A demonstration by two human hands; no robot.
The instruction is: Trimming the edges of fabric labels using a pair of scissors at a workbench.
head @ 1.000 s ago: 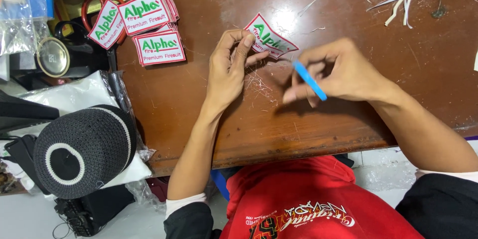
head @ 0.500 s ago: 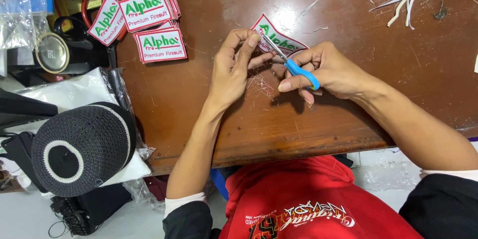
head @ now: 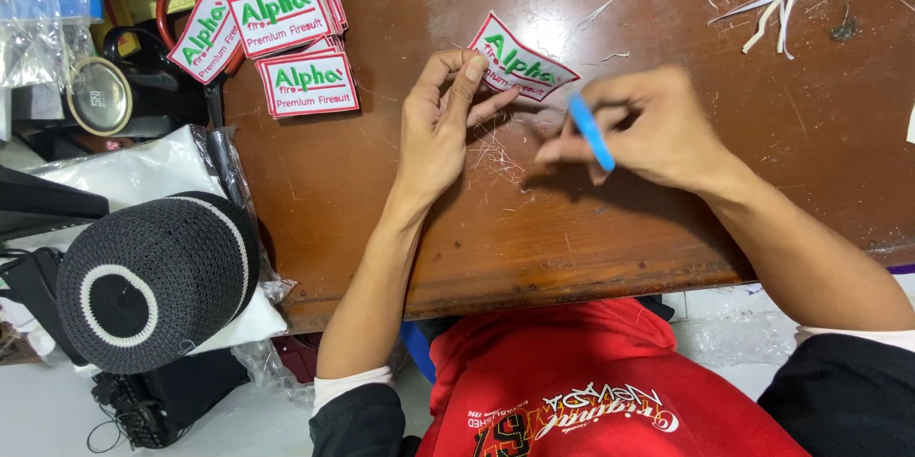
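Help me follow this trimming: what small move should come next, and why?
Probably bring the blue-handled snips in the right hand to the patch edge; the left hand pins it on the table, loose threads nearby.

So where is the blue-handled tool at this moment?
In the head view, the blue-handled tool is in the right hand, above the brown table just right of centre, close to the embroidered patch pinned by the left hand.
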